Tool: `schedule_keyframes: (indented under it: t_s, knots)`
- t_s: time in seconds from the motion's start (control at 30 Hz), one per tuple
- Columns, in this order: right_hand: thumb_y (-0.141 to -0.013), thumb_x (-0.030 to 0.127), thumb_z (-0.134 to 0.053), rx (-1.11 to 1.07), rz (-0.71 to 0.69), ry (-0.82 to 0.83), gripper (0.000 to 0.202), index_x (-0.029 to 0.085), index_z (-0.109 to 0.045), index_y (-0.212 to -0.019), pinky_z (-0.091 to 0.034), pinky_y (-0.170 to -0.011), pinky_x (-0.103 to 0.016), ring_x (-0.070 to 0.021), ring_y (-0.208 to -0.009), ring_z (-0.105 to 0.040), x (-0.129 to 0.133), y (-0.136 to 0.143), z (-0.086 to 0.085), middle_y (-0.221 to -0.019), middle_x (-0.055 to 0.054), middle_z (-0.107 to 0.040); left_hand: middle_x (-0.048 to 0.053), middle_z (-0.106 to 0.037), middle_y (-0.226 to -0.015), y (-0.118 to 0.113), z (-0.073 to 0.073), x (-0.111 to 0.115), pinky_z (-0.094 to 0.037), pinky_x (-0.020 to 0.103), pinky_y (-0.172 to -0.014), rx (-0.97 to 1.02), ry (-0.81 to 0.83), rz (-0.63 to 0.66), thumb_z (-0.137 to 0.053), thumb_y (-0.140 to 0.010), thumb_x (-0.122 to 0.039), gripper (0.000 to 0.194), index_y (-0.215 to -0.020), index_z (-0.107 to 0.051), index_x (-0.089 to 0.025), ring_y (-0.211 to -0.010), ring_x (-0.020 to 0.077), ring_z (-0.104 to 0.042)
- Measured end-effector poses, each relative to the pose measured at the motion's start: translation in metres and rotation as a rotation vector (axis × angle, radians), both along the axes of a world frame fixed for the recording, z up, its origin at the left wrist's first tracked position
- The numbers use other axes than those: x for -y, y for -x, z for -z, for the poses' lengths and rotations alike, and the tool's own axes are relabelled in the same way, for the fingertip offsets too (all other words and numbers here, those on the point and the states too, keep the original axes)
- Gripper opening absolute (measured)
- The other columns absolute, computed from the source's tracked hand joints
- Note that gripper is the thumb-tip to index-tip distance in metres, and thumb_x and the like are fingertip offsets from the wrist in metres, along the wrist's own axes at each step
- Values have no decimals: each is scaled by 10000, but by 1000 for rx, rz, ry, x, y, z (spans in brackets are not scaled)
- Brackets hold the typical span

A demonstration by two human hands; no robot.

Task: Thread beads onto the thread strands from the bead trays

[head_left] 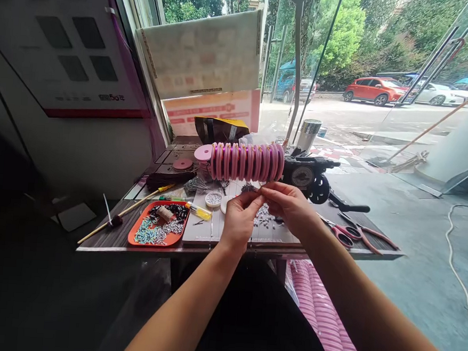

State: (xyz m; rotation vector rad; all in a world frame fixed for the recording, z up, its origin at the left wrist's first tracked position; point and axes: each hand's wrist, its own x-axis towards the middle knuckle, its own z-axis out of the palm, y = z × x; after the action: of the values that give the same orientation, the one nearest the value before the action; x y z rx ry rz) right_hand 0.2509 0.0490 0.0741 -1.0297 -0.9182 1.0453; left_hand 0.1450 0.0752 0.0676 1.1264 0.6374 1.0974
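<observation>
Both my hands meet just under a row of pink spools (246, 162) on a black hand-cranked device (308, 178). My left hand (241, 217) pinches at its fingertips; what it holds is too small to name. Close against it, my right hand (290, 206) is also closed at the fingertips, on something I cannot make out. Thin threads hang from the spools over a pale board (201, 236). Small silvery beads (264, 216) lie scattered on the board beside my hands, and a round dish of beads (213, 199) stands to their left.
An orange tray (132, 236) with beads and a small roll sits left, near a yellow lighter (199, 211) and a long wooden stick (129, 209). Red-handled scissors (344, 235) and pliers (374, 240) lie right. Pink spools in plastic (324, 310) are below the table.
</observation>
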Motion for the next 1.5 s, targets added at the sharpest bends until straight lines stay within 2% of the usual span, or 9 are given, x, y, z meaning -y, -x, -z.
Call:
schedule_keyframes:
  t_s: [0.13, 0.33, 0.53, 0.67, 0.83, 1.03, 1.2, 1.33, 1.5]
  knots:
    - [-579, 360, -734, -10, -22, -5, 253, 151, -596, -616, -222, -410, -206, -50, -413, -317, 0, 1, -1, -457, 67, -405, -31, -589, -633, 13, 6, 8, -382, 210, -677, 36, 2, 52, -656, -659, -185, 53, -609, -656, -169, -664, 103, -490]
    - [-628, 355, -725, -6, -18, -28, 228, 160, -608, -644, -228, -420, -205, -52, -429, -299, 6, 2, 3, -466, 74, -386, 9, -571, -585, 44, 34, 36, -403, 245, -662, 20, 180, 249, -623, -693, -153, 126, -570, -632, -128, -632, 124, -516]
    - [-680, 347, -715, -5, -129, 49, 239, 143, -597, -638, -232, -416, -203, -56, -426, -335, 38, 27, 32, -469, 60, -425, 3, -580, -615, 63, 53, 57, -395, 223, -513, 104, 449, 324, -622, -708, -205, 103, -630, -598, -142, -536, 101, -525]
    - [-736, 386, -663, -71, -209, 98, 270, 148, -564, -656, -265, -410, -199, -62, -402, -377, 58, 41, 54, -455, 58, -444, 14, -607, -608, 67, 54, 62, -378, 199, -470, 143, 535, 344, -652, -692, -213, 99, -651, -615, -131, -491, 82, -513]
    - [-765, 414, -631, -153, -279, 128, 282, 154, -545, -699, -328, -416, -210, -102, -396, -498, 67, 48, 66, -462, 41, -506, 15, -625, -560, 67, 53, 63, -362, 179, -442, 174, 576, 340, -706, -651, -218, 100, -685, -654, -139, -470, 77, -512]
    - [-752, 412, -651, -199, -275, 153, 289, 150, -547, -689, -324, -414, -202, -98, -388, -499, 65, 47, 70, -451, 42, -503, 24, -639, -578, 67, 54, 65, -378, 171, -445, 165, 597, 340, -702, -683, -236, 115, -710, -676, -127, -470, 69, -519]
    - [-723, 363, -694, -192, -184, 174, 254, 141, -571, -705, -297, -428, -170, -44, -415, -414, 62, 42, 71, -510, 50, -504, 46, -660, -633, 75, 59, 69, -445, 200, -511, 108, 624, 339, -652, -744, -261, 198, -865, -682, -106, -517, 96, -583]
    - [-712, 376, -698, -165, -189, 180, 259, 137, -602, -724, -310, -447, -171, -48, -441, -401, 64, 41, 69, -515, 48, -495, 44, -670, -643, 81, 64, 74, -462, 220, -551, 64, 610, 328, -636, -763, -258, 146, -813, -662, -123, -541, 112, -606]
    - [-673, 369, -725, -115, -207, 183, 263, 131, -619, -710, -310, -440, -177, -56, -461, -410, 63, 40, 61, -560, 30, -526, 59, -689, -691, 74, 55, 66, -473, 248, -658, 29, 490, 320, -596, -796, -273, 181, -865, -650, -115, -633, 123, -620]
